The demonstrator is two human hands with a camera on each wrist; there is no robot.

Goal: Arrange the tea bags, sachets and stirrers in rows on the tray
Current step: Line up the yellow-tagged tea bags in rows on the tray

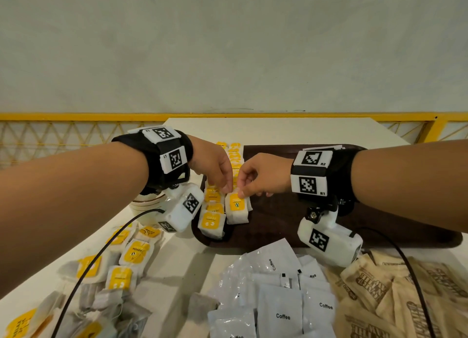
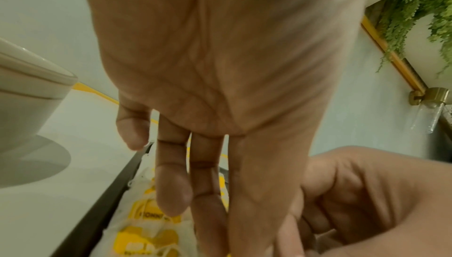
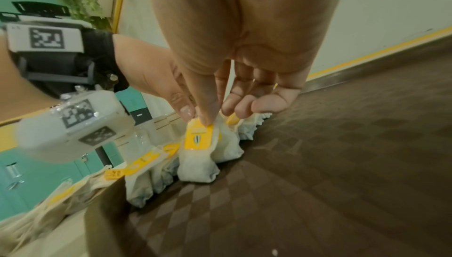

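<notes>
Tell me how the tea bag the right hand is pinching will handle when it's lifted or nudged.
The tea bag looks soft and crumpled, so it will probably sag under the right hand and feel light. It seems to lean on neighbours in the row on the tray, so a nudge may topple it rather than slide it.

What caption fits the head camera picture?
Two hands set a tea bag on the tray.

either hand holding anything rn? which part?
Right hand pinches a tea bag by the top edge of its yellow tag, bag resting on the tray. Left hand: fingers straight, holding nothing.
</notes>
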